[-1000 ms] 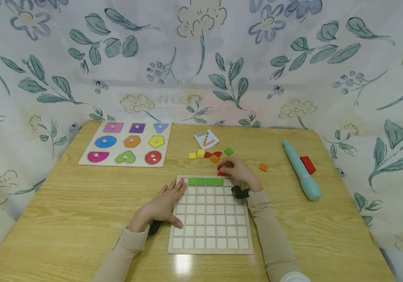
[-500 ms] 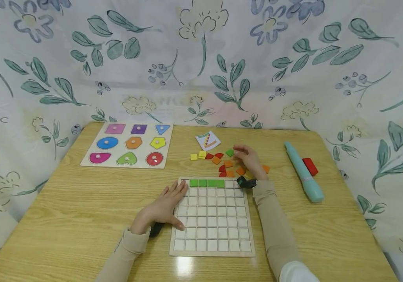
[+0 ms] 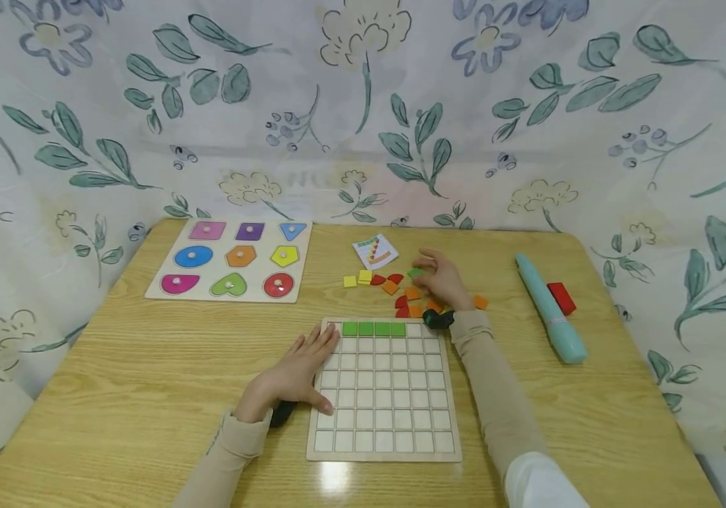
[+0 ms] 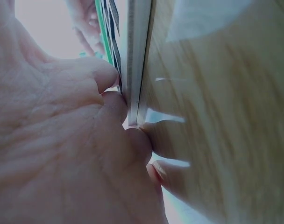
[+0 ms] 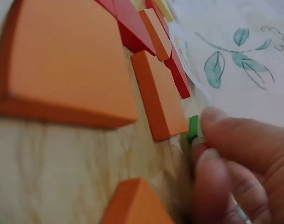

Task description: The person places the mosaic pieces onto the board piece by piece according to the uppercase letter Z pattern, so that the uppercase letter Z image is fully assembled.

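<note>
Head view: a small green square tile (image 3: 413, 273) lies at one o'clock from the pale wooden grid board (image 3: 384, 381), pinched between the right hand's (image 3: 444, 280) fingertips. Four green square tiles (image 3: 366, 329) fill part of the board's top row; the left hand (image 3: 295, 370), fingers spread, rests on its ten o'clock edge. Orange square tiles (image 3: 413, 293) and red curved-edged tiles (image 3: 401, 302) lie between board and pinched tile. A white puzzle board (image 3: 255, 283) holding nine knobbed shapes sits at ten o'clock, a tapered pale-blue object (image 3: 549, 307) at two.
</note>
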Available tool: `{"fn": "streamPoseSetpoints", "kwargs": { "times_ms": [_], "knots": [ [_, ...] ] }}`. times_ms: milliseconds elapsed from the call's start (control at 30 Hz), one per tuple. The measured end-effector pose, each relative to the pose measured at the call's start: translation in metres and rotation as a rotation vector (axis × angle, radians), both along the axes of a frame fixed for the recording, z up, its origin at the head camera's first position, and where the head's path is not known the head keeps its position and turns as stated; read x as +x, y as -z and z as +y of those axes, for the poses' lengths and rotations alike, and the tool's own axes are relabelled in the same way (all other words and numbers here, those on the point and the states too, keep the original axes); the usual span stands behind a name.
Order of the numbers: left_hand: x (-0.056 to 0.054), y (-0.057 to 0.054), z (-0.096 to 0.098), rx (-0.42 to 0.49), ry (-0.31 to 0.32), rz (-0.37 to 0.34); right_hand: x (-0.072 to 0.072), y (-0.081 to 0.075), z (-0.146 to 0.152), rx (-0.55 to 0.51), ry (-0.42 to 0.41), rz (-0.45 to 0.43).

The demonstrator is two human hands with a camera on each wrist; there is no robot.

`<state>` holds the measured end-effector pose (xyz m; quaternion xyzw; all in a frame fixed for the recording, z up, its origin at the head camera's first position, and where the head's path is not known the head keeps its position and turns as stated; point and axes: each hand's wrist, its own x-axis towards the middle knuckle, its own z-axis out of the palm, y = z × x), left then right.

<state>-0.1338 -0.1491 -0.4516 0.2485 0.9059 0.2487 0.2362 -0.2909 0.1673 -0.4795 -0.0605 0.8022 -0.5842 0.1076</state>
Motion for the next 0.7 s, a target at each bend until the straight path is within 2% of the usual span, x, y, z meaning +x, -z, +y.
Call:
{"fn": "streamPoseSetpoints", "kwargs": {
  "times_ms": [167, 233, 300, 400, 467, 633, 700],
  "knots": [
    [0.000, -0.001, 0.000, -0.003, -0.007, -0.001, 0.005, -0.010, -0.009, 0.336, 0.003, 0.094],
    [0.000, -0.001, 0.000, -0.002, -0.003, -0.001, 0.009, -0.013, -0.009, 0.420, 0.017, 0.094],
    [0.000, -0.001, 0.001, 0.002, 0.006, 0.001, 0.012, -0.015, -0.007, 0.461, 0.036, 0.076],
    [-0.001, -0.001, 0.001, 0.005, 0.015, -0.003, 0.017, -0.016, -0.001, 0.452, 0.056, 0.050],
    [-0.001, -0.001, 0.001, 0.007, 0.021, -0.007, 0.022, -0.016, 0.005, 0.406, 0.054, 0.024],
    [0.000, -0.001, -0.001, 0.013, 0.021, -0.010, 0.038, -0.021, 0.016, 0.217, 0.044, -0.039],
    [0.001, 0.000, -0.002, 0.014, 0.015, -0.008, 0.045, -0.026, 0.016, 0.178, 0.024, -0.046]
  ]
}}
